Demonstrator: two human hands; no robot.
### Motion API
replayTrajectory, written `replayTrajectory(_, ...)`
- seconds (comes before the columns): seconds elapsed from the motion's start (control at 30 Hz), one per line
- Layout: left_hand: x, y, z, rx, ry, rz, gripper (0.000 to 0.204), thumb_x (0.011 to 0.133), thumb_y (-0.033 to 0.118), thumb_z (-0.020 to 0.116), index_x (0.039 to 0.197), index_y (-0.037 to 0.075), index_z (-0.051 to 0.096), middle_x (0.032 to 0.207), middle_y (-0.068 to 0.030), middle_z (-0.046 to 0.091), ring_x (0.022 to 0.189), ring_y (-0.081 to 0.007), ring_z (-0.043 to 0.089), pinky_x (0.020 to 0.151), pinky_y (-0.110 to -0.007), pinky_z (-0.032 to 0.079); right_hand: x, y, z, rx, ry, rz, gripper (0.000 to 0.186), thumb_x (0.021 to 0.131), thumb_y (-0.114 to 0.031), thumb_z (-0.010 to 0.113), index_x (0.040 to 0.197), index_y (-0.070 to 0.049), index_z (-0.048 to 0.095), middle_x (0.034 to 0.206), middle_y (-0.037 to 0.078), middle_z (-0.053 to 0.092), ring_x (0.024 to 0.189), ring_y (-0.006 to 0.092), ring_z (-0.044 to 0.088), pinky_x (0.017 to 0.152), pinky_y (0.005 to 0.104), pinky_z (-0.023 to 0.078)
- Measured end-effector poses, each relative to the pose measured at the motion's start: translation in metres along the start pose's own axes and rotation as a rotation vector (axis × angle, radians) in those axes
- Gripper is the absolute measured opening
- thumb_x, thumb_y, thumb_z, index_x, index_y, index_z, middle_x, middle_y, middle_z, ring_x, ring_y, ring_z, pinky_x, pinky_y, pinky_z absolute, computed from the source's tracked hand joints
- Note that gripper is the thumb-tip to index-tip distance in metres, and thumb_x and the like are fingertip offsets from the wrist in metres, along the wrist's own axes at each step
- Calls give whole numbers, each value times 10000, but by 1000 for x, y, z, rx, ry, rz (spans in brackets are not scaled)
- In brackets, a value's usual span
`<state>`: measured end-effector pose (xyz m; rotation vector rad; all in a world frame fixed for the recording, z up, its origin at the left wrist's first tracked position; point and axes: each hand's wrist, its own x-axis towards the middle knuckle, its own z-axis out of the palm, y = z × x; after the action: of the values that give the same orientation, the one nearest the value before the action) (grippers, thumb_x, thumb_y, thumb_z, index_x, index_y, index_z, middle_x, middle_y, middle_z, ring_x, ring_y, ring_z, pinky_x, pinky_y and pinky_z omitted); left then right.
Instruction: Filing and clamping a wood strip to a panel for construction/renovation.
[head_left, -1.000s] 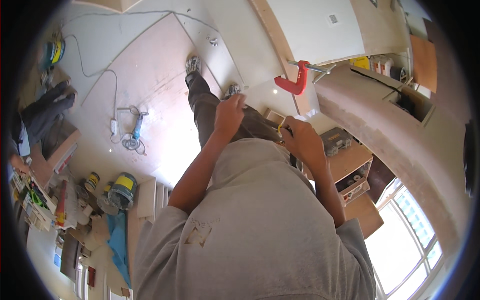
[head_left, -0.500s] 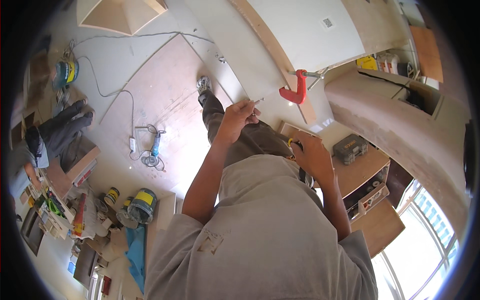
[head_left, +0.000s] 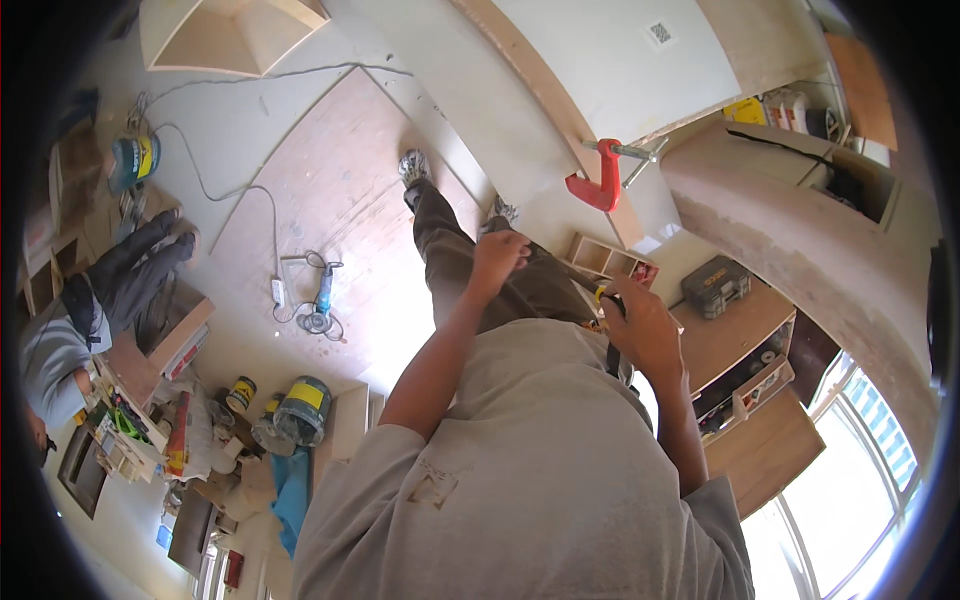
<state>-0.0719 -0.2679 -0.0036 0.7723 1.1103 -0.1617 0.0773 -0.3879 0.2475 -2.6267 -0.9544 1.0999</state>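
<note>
My left hand (head_left: 500, 260) is in front of my dark trousers with its fingers curled closed. Whatever it may hold is hidden. At my waist, on the right, my right hand (head_left: 645, 325) is closed round a small black-and-yellow tool (head_left: 613, 300); its exact kind does not show. Beyond the hands, a red C-clamp (head_left: 603, 180) grips the edge of a long wooden board (head_left: 548, 85). A small wooden box with compartments (head_left: 598, 256) lies just past the right hand, with something red at its end.
An angle grinder (head_left: 320, 305) with its cord lies on a plywood sheet (head_left: 300, 200) to the left. A grey tool case (head_left: 716, 287) rests on a wooden cabinet (head_left: 745, 345) at right. Another person (head_left: 75, 330) is at the far left, near buckets (head_left: 302, 410) and clutter.
My left hand has dropped toward my body, and the thin little piece at its fingertips no longer shows. The right hand stays at the waist. The view has shifted slightly, showing more of the compartment box.
</note>
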Motion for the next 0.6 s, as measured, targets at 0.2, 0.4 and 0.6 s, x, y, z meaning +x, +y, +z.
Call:
replayTrajectory(0.2,24,12,63,951,-105,917,202,842,158,685,1025,88,731,1137,-198,692,966,-395,669,889,-450,534,-13,0,-14,-94,29,38,155,922,-169,608,1033,-67,576,961,174,672,906,407,645,755,503,500)
replayTrajectory(0.4,-1,46,79,594,-127,820,327,832,175,715,1153,113,697,1249,-166,643,1150,-335,604,1008,-417,469,-18,-11,-23,-178,-36,143,157,919,-151,610,1040,-54,585,977,174,672,907,408,637,768,493,494)
replayTrajectory(0.6,-42,31,17,495,75,805,264,944,201,614,1142,39,679,1131,-155,692,1067,-359,640,961,-421,485,-13,-58,-38,-165,-56,41,253,917,-164,632,1149,-66,616,1060,165,673,949,388,644,802,465,510)
